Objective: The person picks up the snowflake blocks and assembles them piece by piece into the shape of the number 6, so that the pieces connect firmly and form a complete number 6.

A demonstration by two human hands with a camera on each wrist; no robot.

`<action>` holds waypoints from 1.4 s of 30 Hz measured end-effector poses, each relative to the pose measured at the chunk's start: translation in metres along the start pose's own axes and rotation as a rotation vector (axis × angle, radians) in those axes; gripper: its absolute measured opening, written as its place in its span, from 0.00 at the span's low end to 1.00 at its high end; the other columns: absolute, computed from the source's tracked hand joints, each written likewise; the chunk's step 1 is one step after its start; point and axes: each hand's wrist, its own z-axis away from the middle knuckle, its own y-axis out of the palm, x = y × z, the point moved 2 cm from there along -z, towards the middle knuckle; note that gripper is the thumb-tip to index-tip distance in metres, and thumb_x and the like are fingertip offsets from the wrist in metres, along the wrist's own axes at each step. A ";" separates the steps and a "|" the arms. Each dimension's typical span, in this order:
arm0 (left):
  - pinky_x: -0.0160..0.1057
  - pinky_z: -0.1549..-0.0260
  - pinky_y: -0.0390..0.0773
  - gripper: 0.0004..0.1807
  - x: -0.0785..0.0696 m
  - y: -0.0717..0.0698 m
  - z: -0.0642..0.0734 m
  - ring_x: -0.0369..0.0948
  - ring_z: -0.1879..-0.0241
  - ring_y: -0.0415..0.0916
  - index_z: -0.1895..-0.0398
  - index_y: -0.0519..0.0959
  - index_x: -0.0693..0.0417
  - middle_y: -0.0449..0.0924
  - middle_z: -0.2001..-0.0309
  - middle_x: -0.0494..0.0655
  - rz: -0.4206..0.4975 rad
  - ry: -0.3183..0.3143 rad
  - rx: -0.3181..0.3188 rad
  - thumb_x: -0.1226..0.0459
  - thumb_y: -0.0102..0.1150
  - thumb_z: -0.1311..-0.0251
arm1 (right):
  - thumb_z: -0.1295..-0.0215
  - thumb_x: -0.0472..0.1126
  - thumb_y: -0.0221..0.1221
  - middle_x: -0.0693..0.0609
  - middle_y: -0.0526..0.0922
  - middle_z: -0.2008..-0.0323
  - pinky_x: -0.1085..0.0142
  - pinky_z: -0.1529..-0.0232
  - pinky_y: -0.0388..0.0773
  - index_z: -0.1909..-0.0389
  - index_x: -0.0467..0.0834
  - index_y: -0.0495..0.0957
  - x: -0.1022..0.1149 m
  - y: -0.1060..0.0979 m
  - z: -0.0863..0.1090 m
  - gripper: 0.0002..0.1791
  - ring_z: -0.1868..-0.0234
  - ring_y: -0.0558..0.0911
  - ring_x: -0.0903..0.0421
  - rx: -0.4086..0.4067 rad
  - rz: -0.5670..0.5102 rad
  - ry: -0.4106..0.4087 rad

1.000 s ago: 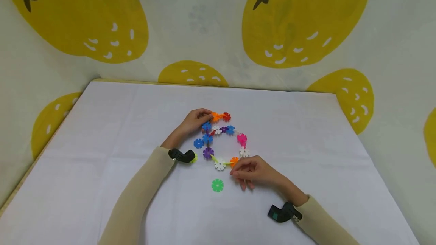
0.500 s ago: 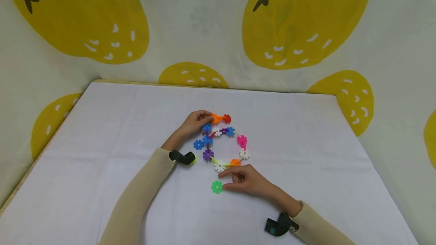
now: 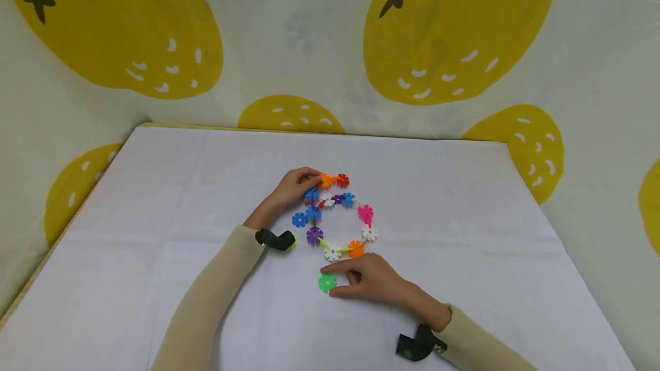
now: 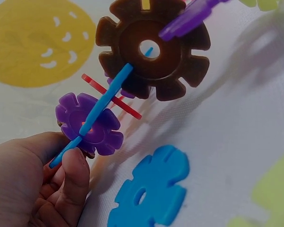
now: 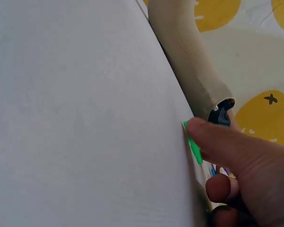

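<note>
Near the back of the ring, my left hand (image 3: 296,186) grips a chain of notched plastic snowflake discs (image 3: 313,213). Thumb and fingers pinch it beside a purple disc (image 4: 90,124) and a blue one (image 4: 106,101) in the left wrist view. The joined discs form a loop, with an orange disc (image 3: 326,180) and a red disc (image 3: 342,180) branching off at the top. Below the loop, my right hand (image 3: 372,279) has thumb and index finger at opposite edges of a loose green snowflake disc (image 3: 327,283), pinching it. The right wrist view shows the thumb against the disc.
A loose blue disc (image 3: 299,220) lies left of the loop. A yellow-green disc (image 3: 294,242) is partly hidden behind the left wrist camera (image 3: 275,239). The white-covered table (image 3: 464,210) meets a patterned wall cloth (image 3: 319,44) at the back.
My right hand has moved from the loop's orange disc down and left to the green disc, its thumb and index finger closing round it. My left hand has stayed in place.
</note>
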 end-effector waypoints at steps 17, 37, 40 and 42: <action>0.38 0.53 0.75 0.18 -0.003 -0.001 0.003 0.44 0.58 0.76 0.45 0.77 0.64 0.82 0.53 0.58 0.024 -0.005 -0.006 0.60 0.54 0.30 | 0.41 0.41 0.69 0.60 0.68 0.81 0.77 0.76 0.63 0.56 0.47 0.81 0.001 0.003 0.000 0.13 0.78 0.65 0.71 -0.030 -0.185 -0.062; 0.41 0.47 0.73 0.17 -0.007 -0.005 0.003 0.47 0.53 0.76 0.48 0.80 0.65 0.81 0.50 0.59 0.104 -0.024 -0.069 0.61 0.57 0.32 | 0.42 0.30 0.66 0.45 0.79 0.77 0.64 0.83 0.75 0.65 0.38 0.77 -0.008 -0.030 -0.009 0.07 0.84 0.75 0.46 -0.032 -0.539 -0.071; 0.41 0.47 0.74 0.17 -0.002 -0.004 0.000 0.46 0.53 0.77 0.48 0.80 0.64 0.82 0.51 0.58 0.096 -0.027 -0.072 0.61 0.58 0.33 | 0.42 0.29 0.66 0.43 0.79 0.76 0.67 0.83 0.73 0.63 0.37 0.78 -0.010 -0.037 -0.015 0.08 0.84 0.74 0.45 -0.061 -0.526 -0.074; 0.41 0.47 0.75 0.17 -0.003 -0.003 0.000 0.46 0.53 0.77 0.47 0.80 0.64 0.82 0.51 0.58 0.093 -0.034 -0.071 0.61 0.59 0.33 | 0.41 0.29 0.65 0.43 0.79 0.77 0.68 0.84 0.72 0.62 0.37 0.79 -0.014 -0.041 -0.019 0.08 0.84 0.73 0.45 -0.084 -0.513 -0.062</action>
